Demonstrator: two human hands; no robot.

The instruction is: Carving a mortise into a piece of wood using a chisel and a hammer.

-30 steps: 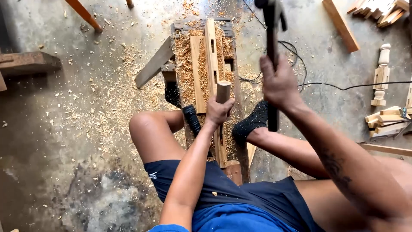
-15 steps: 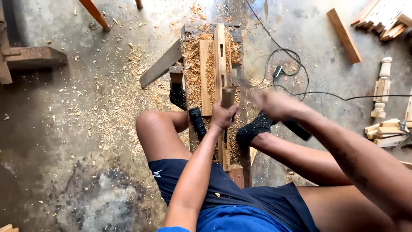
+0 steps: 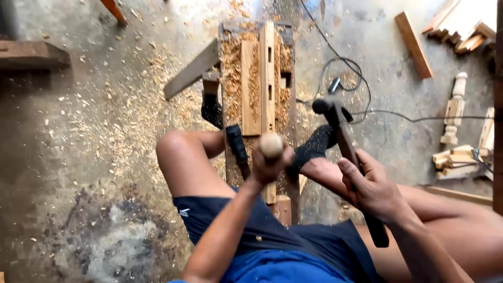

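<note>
I sit astride a low wooden bench (image 3: pixel 231 57) covered in shavings. A long wooden bar (image 3: pixel 268 63) with cut slots lies lengthwise on it. My left hand (image 3: pixel 268 169) grips a chisel upright on the bar; only its round wooden handle top (image 3: pixel 272 144) shows. My right hand (image 3: pixel 370 187) is closed around the dark handle of a hammer (image 3: pixel 340 131), held to the right of the chisel, its head (image 3: pixel 326 106) apart from the handle top. A black-handled tool (image 3: pixel 237 144) lies on the bench beside my left knee.
A black cable (image 3: pixel 343 65) loops over the concrete floor on the right. A short plank (image 3: pixel 413 44), turned wooden pieces (image 3: pixel 454 109) and stacked offcuts (image 3: pixel 458 157) lie at the right. A board (image 3: pixel 190 69) leans off the bench's left side. A beam (image 3: pixel 31 52) lies far left.
The hammer was raised high, came down on the chisel handle, and now has swung back out to the right. My left hand has stayed on the chisel.
</note>
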